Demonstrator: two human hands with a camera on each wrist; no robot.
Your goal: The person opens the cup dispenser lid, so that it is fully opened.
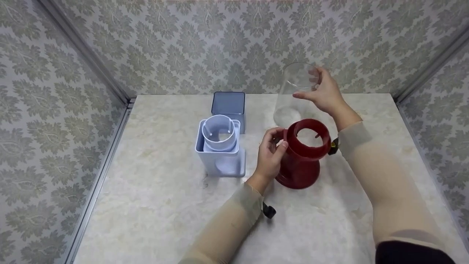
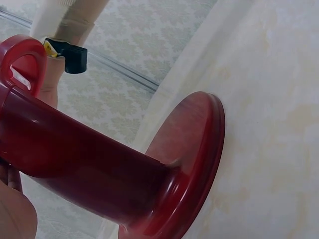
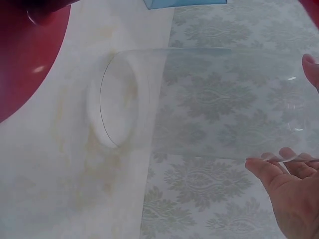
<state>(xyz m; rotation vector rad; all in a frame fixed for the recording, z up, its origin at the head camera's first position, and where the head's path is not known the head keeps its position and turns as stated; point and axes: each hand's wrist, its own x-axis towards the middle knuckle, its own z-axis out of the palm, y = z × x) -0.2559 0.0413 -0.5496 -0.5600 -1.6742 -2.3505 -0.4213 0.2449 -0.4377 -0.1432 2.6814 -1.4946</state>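
Note:
Beside its ring-shaped top, a red plastic stand (image 1: 298,174) is gripped by my left hand (image 1: 269,152). The stand is upright; its wide round base (image 2: 214,144) sits on the table in the left wrist view. Behind it, my right hand (image 1: 326,93) holds a clear, tube-like container (image 1: 285,97) near the upper end, thumb on one side and fingers on the other. In the right wrist view, the container's round lower end (image 3: 102,99) is close to the tabletop.
To the left stands a light blue square stand (image 1: 216,161) with a round collar on top. Right behind it is a translucent blue-grey square container (image 1: 228,103). Patterned wall panels (image 1: 253,44) border the marbled table (image 1: 154,205) at the back and sides.

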